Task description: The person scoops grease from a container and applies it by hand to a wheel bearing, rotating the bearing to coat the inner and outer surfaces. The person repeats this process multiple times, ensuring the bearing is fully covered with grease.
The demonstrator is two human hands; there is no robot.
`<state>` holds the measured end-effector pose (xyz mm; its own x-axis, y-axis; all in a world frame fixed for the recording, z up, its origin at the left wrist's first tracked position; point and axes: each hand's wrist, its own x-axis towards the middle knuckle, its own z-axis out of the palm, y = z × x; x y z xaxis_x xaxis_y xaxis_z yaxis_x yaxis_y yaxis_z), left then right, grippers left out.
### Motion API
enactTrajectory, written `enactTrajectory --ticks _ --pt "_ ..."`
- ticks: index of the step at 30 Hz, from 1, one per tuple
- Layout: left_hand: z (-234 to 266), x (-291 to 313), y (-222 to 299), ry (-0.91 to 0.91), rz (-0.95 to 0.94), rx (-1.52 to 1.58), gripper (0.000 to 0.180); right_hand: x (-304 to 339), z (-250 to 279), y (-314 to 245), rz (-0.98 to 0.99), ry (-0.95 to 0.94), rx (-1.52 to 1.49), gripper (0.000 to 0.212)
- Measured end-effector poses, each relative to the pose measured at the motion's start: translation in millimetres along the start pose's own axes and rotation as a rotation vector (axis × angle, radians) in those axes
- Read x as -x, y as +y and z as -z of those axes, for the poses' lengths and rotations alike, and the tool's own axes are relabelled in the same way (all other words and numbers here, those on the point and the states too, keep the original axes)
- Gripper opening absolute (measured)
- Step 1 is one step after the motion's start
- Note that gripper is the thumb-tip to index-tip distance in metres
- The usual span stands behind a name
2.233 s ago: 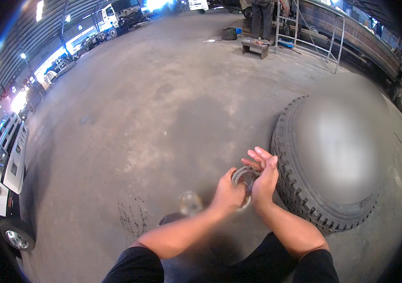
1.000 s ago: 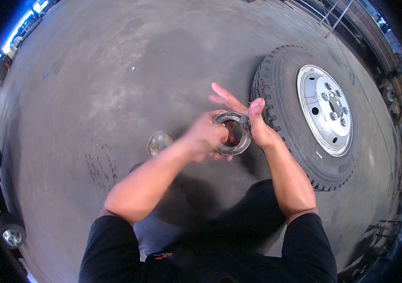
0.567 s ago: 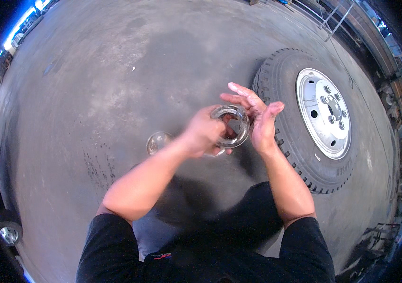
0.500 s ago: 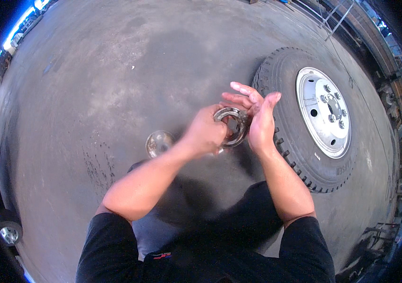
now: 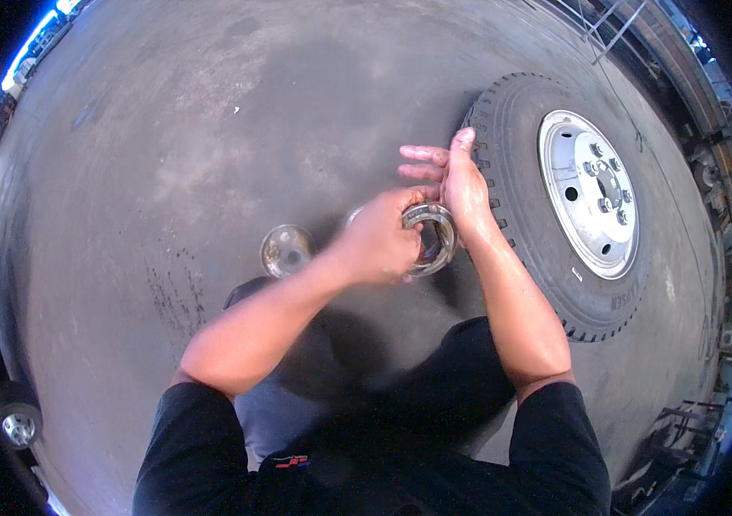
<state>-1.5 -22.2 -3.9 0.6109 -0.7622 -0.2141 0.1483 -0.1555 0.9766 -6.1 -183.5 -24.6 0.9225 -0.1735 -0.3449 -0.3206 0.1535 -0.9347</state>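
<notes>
A metal ring-shaped bearing [image 5: 444, 249] is in the grip of my left hand [image 5: 380, 238], whose fingers wrap round its near-left side and through its hole. My right hand [image 5: 466, 191] stands upright just right of it, fingers spread and pointing left, thumb up. Its palm faces the bearing's rim and seems to touch it. Dark smears mark the fingers. To the left of my left forearm, a round shiny dish-like thing [image 5: 287, 250] lies on the floor; I cannot tell its exact kind. Another rounded edge shows partly behind my left hand, mostly hidden.
A large truck tyre [image 5: 512, 185] on a white steel wheel rim [image 5: 562, 211] lies close to my right arm. The grey concrete floor [image 5: 168, 129] spreads around. A parked vehicle's wheel [image 5: 18, 421] shows at the far left, and metal frames stand along the right edge.
My right hand has turned more upright and shifted up slightly against the bearing. The bearing has tilted and moved a little right in my left hand. The view has shifted slightly.
</notes>
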Motion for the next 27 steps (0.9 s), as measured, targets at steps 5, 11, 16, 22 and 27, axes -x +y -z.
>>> enactTrajectory --ticks 5,11,16,22,27 --pt "-8.3 3.9 5.6 0.110 0.188 0.210 0.035 12.5 -2.3 -18.2 0.128 -0.338 -0.309 0.111" --pt "-0.2 2.6 -2.9 0.038 0.041 0.291 0.038 19.6 -3.7 -7.0 0.014 -0.487 -0.027 0.107" --pt "7.1 3.1 2.6 -0.021 -0.016 0.393 0.032 12.3 5.8 16.2 -0.039 -0.362 -0.135 0.108" --pt "0.7 -4.5 -11.1 0.289 0.066 0.242 0.031 27.5 -22.8 8.2 0.315 0.025 -0.469 0.110" --pt "-7.1 -3.1 -0.5 0.234 0.028 0.141 0.032 17.1 -24.1 10.0 0.555 0.151 -0.188 0.098"
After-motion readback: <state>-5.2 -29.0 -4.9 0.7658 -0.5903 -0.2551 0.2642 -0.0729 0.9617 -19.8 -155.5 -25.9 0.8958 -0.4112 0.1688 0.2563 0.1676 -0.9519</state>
